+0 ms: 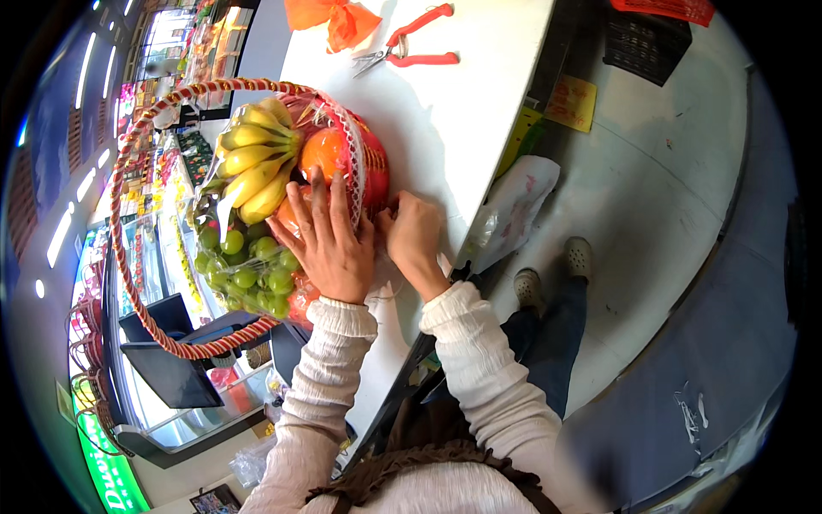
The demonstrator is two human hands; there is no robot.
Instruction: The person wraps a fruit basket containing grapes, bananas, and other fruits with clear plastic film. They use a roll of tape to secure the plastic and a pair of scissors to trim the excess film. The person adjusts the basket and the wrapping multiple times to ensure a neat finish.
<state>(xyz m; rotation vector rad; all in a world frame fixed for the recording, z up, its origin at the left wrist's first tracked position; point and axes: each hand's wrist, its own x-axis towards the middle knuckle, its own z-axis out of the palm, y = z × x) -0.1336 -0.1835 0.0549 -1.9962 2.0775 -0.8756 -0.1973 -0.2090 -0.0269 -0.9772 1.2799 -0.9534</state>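
A red fruit basket (377,164) with a tall ribbon-wrapped handle (122,212) stands on the white counter (488,38). Clear film covers its bananas (257,160), an orange (324,153) and green grapes (247,273). White lace trim (354,148) runs along the basket's edge. My left hand (331,247) lies with spread fingers on the wrapped fruit beside the trim. Against the basket's near side, my right hand (413,234) has its fingers curled; whether they pinch the film is hidden. Farther along the counter lie red-handled pruning shears (395,50) beside an orange ribbon bow (340,22).
A white plastic bag (526,199) hangs at the counter's edge, near yellow cards (571,103). A black crate (645,45) stands on the floor. Dark monitors (170,372) and lit shop shelves are beyond the basket.
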